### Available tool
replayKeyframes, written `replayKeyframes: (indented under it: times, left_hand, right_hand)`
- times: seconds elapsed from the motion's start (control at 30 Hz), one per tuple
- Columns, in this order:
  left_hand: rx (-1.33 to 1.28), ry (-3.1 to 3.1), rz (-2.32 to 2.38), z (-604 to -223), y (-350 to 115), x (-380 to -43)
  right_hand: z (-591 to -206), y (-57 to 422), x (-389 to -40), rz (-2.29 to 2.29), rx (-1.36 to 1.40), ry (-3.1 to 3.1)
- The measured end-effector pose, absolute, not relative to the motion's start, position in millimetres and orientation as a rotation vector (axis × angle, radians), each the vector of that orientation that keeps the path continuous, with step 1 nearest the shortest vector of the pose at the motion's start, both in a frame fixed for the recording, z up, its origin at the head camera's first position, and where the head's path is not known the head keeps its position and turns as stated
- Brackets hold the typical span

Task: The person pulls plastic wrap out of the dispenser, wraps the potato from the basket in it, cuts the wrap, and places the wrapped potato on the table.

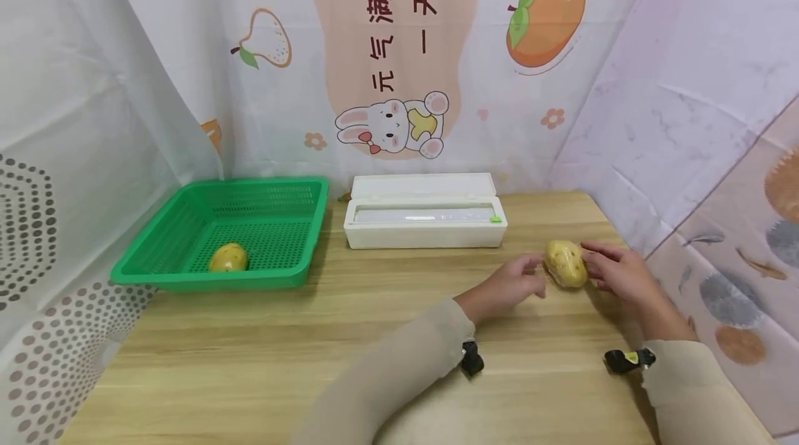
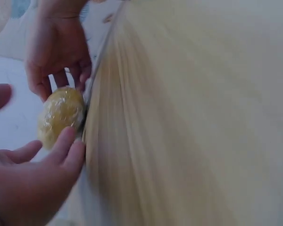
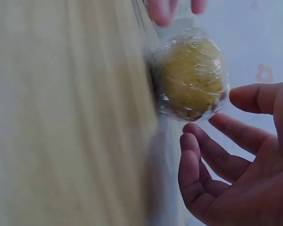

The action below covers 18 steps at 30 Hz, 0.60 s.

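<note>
A potato point(image 1: 566, 264) wrapped in clear plastic film sits at the right of the wooden table. My left hand point(image 1: 513, 285) is at its left side with loosely bent fingers; in the left wrist view the fingertips come very near the potato point(image 2: 61, 115), and contact is unclear. On the other side, my right hand point(image 1: 620, 274) has its fingers spread at the potato's right edge. The right wrist view shows the thumb and fingertips of the right hand point(image 3: 245, 160) beside the shiny film, not curled round it. Another potato point(image 1: 228, 258) lies in the green basket point(image 1: 209, 283).
At the back of the table point(image 1: 387, 334) stands a long white cling film box point(image 1: 426, 236), its lid point(image 1: 424, 186) raised, with a small green slider point(image 1: 495, 220) at its right end. Printed curtains point(image 1: 262, 105) close off the back and sides.
</note>
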<state>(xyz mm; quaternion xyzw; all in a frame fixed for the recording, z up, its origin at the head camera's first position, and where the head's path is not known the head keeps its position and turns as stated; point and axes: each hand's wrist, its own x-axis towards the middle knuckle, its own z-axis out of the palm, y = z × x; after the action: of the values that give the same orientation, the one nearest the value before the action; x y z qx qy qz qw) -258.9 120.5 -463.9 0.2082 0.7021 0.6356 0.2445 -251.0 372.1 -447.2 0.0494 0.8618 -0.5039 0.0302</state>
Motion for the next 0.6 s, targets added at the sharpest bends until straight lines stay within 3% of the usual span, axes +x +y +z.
replayKeyframes:
  times: [0.33,0.47,0.6]
  left_hand:
    - [1.084,2.643,0.858,-432.9,37.5,-267.8]
    - [1.1,2.904,0.633,-417.4,-4.7,-279.0]
    - [0.959,3.155,0.431,-402.2,-54.5,-292.7]
  right_hand:
    - [-419.5,338.2,-261.0,-1.137,-0.108,3.086]
    - [-407.5,308.5,-271.7,-1.068,-0.262,3.081]
    - [-400.1,275.6,-287.4,-1.028,-0.364,3.036]
